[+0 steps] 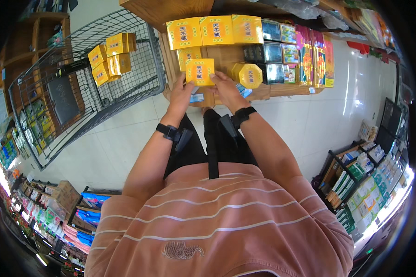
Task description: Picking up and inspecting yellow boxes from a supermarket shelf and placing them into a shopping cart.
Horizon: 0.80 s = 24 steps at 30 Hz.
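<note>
Between my two hands is a yellow square box [200, 72] bearing writing. My left hand [181, 92] grips its left side and lower left corner, and my right hand [226, 87] grips its right side. Just behind it, another yellow box [188, 55] is partly hidden by the held one. Three larger yellow boxes [216, 30] stand in a row along the back of the wooden shelf [225, 55]. To the right of my right hand sits an octagonal yellow box [250, 76]. Blue-and-white price tags [196, 98] are at the shelf's front edge, near my wrists.
At left stands a wire shopping cart [138, 72] with several small yellow boxes [116, 45] inside. Dark boxes [273, 52] are stacked on the shelf's right, beside colourful upright packets [310, 57]. Stocked racks [357, 173] stand at lower right, and more shelving [85, 213] at lower left.
</note>
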### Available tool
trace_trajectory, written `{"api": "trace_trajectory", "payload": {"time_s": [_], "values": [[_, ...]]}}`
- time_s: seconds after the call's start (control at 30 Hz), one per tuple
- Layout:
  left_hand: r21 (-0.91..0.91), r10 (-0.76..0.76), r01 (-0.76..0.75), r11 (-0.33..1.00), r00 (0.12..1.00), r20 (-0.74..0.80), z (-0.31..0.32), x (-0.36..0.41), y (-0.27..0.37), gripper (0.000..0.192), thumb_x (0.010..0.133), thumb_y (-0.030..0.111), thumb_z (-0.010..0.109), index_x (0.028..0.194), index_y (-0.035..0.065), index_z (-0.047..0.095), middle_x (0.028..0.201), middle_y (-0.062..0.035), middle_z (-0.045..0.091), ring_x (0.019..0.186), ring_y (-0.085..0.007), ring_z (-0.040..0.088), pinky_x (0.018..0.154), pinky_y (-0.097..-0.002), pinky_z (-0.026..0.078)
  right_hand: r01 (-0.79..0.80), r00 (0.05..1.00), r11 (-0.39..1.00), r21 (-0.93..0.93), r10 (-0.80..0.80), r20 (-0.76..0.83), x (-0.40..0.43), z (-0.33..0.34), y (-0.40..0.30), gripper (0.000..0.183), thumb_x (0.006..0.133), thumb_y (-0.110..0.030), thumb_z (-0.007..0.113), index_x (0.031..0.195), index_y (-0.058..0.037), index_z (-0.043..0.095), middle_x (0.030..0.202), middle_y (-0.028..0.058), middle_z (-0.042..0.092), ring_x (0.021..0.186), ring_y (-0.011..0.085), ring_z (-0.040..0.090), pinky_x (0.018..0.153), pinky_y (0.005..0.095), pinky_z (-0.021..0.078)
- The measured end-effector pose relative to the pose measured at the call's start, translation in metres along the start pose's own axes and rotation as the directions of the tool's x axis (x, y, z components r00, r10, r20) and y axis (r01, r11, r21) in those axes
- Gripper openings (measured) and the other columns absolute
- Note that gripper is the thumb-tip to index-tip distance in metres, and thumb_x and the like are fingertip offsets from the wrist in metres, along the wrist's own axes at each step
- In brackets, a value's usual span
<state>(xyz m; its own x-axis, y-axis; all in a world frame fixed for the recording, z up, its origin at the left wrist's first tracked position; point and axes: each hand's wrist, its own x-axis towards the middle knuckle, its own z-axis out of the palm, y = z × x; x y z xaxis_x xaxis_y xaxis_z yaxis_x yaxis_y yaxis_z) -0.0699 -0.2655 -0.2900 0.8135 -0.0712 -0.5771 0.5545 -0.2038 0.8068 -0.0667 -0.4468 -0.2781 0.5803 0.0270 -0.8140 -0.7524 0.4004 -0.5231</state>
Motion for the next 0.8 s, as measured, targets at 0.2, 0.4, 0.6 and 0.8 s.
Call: {"api": "trace_trajectory", "payload": {"time_s": [0.2, 0.4, 0.6, 0.8], "values": [[-0.027, -0.032, 0.028, 0.999, 0.987, -0.159, 0.011, 0.035, -0.019, 0.048, 0.097, 0.021, 0.057, 0.141, 0.0032, 0.047, 0.115, -0.0051, 0.061, 0.09, -0.0092, 0.055, 0.077, -0.0234, 0.046, 0.015, 0.999, 0.959, -0.283, -0.024, -0.029, 0.066, 0.004, 0.014, 0.05, 0.101, -0.027, 0.056, 0.143, -0.0011, 0.047, 0.128, 0.0167, 0.063, 0.114, 0.0255, 0.062, 0.09, 0.035, 0.0522], [-0.067, -0.056, 0.043, 0.997, 0.978, -0.2, 0.013, 0.059, -0.039, 0.047, 0.095, 0.019, 0.059, 0.139, 0.0045, 0.048, 0.104, -0.0034, 0.059, 0.083, -0.0093, 0.05, 0.07, -0.0246, 0.044, 0.098, 0.988, 0.779, -0.619, -0.153, -0.036, 0.109, 0.008, 0.021, 0.054, 0.097, -0.033, 0.054, 0.141, -0.003, 0.049, 0.132, 0.0266, 0.059, 0.123, 0.0405, 0.055, 0.102, 0.0388, 0.0447], [0.013, -0.005, 0.008, 1.0, 0.974, -0.227, 0.021, 0.069, -0.041, 0.05, 0.093, 0.022, 0.057, 0.136, -0.0021, 0.047, 0.114, -0.0183, 0.064, 0.103, -0.0288, 0.063, 0.089, -0.0353, 0.048, 0.079, 0.985, 0.718, -0.692, -0.163, -0.057, 0.124, 0.011, 0.022, 0.048, 0.096, -0.029, 0.053, 0.138, -0.0059, 0.053, 0.13, 0.0255, 0.06, 0.123, 0.0421, 0.054, 0.103, 0.0416, 0.0438], [-0.123, -0.076, 0.044, 0.991, 0.961, -0.265, 0.03, 0.061, -0.027, 0.045, 0.095, 0.022, 0.057, 0.135, 0.0004, 0.049, 0.117, -0.0115, 0.061, 0.105, -0.0208, 0.059, 0.089, -0.0308, 0.047, 0.13, 0.971, 0.722, -0.679, -0.231, -0.06, 0.12, 0.007, 0.022, 0.052, 0.094, -0.028, 0.054, 0.141, -0.0043, 0.048, 0.134, 0.0259, 0.057, 0.126, 0.0421, 0.052, 0.104, 0.0427, 0.0431]]}}
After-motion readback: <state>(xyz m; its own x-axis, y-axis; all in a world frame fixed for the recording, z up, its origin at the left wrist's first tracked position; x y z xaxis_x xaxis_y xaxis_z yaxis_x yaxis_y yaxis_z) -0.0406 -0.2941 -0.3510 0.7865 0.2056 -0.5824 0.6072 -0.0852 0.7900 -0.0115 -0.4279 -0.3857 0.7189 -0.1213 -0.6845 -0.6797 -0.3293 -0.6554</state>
